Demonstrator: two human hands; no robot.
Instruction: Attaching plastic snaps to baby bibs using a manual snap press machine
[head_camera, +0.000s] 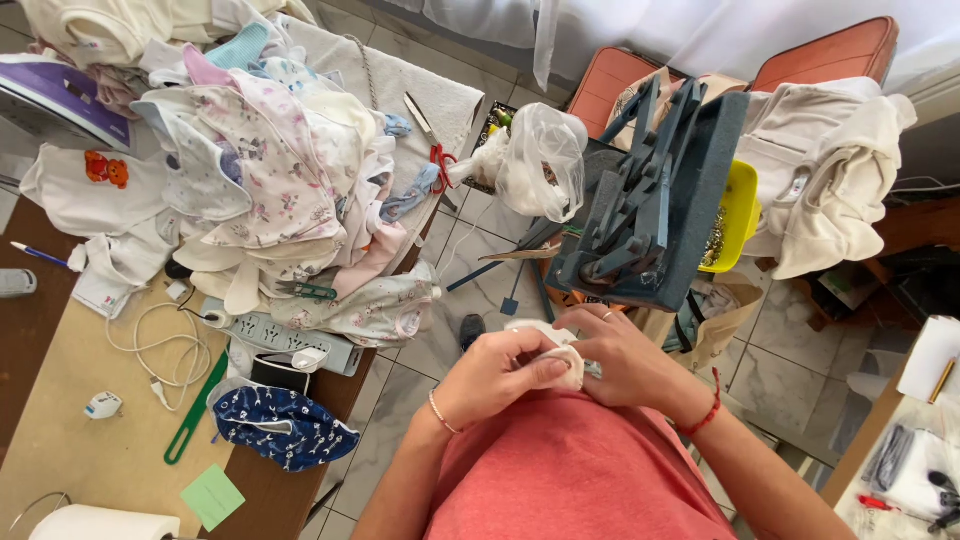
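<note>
Close under the camera, both hands pinch a small white cloth piece (560, 362) against the person's coral shirt (580, 470). Left hand (497, 375) curls shut over its near edge, thumb pressed on top; right hand (625, 355) closes on the far side. Just beyond stands a dark grey press tool (650, 195). On the table (90, 440) at left lies a heap of baby clothes (270, 170).
</note>
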